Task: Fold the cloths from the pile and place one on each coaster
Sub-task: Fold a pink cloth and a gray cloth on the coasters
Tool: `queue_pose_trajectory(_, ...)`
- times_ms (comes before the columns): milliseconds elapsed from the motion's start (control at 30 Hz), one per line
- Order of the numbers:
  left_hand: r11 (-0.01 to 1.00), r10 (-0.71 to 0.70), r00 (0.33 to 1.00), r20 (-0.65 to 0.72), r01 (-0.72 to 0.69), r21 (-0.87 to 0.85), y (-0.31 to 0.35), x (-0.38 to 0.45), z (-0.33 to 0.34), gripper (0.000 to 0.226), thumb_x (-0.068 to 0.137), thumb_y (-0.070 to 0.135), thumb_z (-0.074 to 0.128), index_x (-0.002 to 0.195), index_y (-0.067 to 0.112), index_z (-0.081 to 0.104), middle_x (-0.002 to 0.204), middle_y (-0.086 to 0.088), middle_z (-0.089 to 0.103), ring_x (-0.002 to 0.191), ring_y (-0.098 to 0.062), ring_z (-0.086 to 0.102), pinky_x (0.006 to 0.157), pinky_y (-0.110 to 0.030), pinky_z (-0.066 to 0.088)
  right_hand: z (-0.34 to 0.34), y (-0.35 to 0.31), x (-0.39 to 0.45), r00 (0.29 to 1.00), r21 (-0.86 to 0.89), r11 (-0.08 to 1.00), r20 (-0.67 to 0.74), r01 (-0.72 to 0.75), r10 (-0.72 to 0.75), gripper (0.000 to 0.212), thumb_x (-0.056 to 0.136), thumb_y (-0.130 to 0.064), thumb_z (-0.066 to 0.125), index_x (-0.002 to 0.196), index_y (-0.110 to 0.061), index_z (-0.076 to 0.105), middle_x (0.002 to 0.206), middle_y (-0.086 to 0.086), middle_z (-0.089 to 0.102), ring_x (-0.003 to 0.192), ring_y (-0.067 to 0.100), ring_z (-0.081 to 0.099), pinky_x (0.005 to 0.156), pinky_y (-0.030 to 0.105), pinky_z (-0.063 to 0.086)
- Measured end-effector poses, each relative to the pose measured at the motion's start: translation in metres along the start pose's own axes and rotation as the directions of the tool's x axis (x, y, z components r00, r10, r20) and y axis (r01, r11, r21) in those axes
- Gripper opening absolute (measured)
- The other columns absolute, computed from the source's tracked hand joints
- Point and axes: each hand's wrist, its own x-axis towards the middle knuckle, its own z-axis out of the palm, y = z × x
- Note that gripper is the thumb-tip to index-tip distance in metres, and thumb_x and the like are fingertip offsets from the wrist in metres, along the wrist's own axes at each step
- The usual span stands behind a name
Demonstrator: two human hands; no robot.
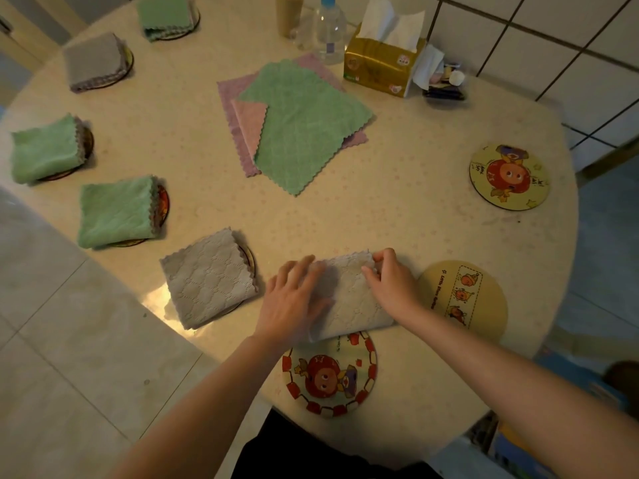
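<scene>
A pale grey quilted cloth with scalloped edges (349, 299) was being folded on the round cream desk (397, 209). The left hand (294, 299) was laid flat on the cloth's near-left part, its fingers (301, 267) spread and pressing down, apparently so that the fold would be pinned and kept from sliding. The right hand (389, 281) was set at the far-right corner, where its fingers (375, 273) were pinched together on the scalloped edge, seemingly so that the layers could be aligned. The cloth lay directly beneath both sets of fingers, and its near edge overlapped the rim of a round coaster printed with a red cartoon apple and a red chequered border (330, 373), just below the left fingers; it was judged that this coaster was meant to receive the cloth.

Just right of the right fingers a plain yellow round coaster with a small picture strip (463, 299) lay bare, and another apple-printed coaster (508, 176) lay well beyond it. Far above the fingers a pile of flat green, pink and lilac cloths (297, 126) waited. Left of the left fingers a folded grey cloth (207, 278) rested on its coaster, and four more folded cloths were seen on coasters further off. The task was judged past its halfway point.
</scene>
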Motion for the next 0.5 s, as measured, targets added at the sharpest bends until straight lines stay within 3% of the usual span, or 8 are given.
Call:
queue_pose_trajectory(67,0.990,0.073,0.992,0.105,-0.085,0.112,-0.008,-0.010,0.009,0.074,0.089,0.067,0.024,0.151,0.027,0.016,0.160,0.002,0.009,0.146,-0.029,0.009,0.116,-0.049,0.018,0.002,0.004,-0.014,0.999,0.019,0.999,-0.003,0.039,-0.039,0.044,0.087,-0.040,0.060,0.117,-0.014,0.040,0.111,0.003,0.051,0.093,0.018,0.054,0.074,0.032,0.050)
queue_pose_trajectory(133,0.992,0.009,0.985,0.174,-0.031,0.125,-0.013,-0.016,0.017,0.080,0.085,0.072,0.013,0.152,0.030,-0.001,0.159,0.003,-0.008,0.146,-0.029,-0.006,0.118,-0.049,0.009,0.006,0.010,-0.030,0.997,-0.043,0.996,0.017,0.075,-0.075,0.060,0.082,-0.041,0.067,0.125,-0.012,0.036,0.121,0.006,0.045,0.106,0.021,0.049,0.087,0.034,0.048)
queue_pose_trajectory(233,0.994,-0.049,0.972,0.230,0.025,0.107,-0.010,-0.017,0.019,0.081,0.082,0.073,0.008,0.148,0.034,-0.016,0.155,0.005,-0.024,0.144,-0.026,-0.019,0.118,-0.047,0.000,0.008,0.018,-0.047,0.999,-0.123,0.992,0.024,0.032,-0.029,0.071,0.081,-0.040,0.069,0.134,-0.011,0.030,0.131,0.007,0.040,0.112,0.021,0.046,0.083,0.028,0.046)
queue_pose_trajectory(367,0.998,-0.067,0.967,0.247,0.061,0.033,-0.004,-0.008,0.007,0.078,0.089,0.062,0.040,0.151,0.033,0.001,0.160,0.006,-0.009,0.146,-0.027,-0.008,0.117,-0.046,0.004,0.006,0.020,-0.053,0.996,-0.028,0.996,0.026,-0.084,0.085,0.071,0.082,-0.033,0.070,0.136,-0.010,0.031,0.132,0.009,0.042,0.107,0.020,0.050,0.078,0.027,0.044)
queue_pose_trajectory(500,0.975,-0.156,0.973,0.172,0.180,-0.132,0.005,0.008,-0.005,0.061,0.088,0.041,0.058,0.142,0.028,0.033,0.153,0.003,0.027,0.136,-0.029,0.019,0.112,-0.044,0.024,0.005,0.015,-0.048,0.979,0.120,0.972,0.072,-0.200,0.193,0.057,0.082,-0.016,0.069,0.129,-0.010,0.037,0.123,0.010,0.051,0.086,0.014,0.052,0.061,0.021,0.041)
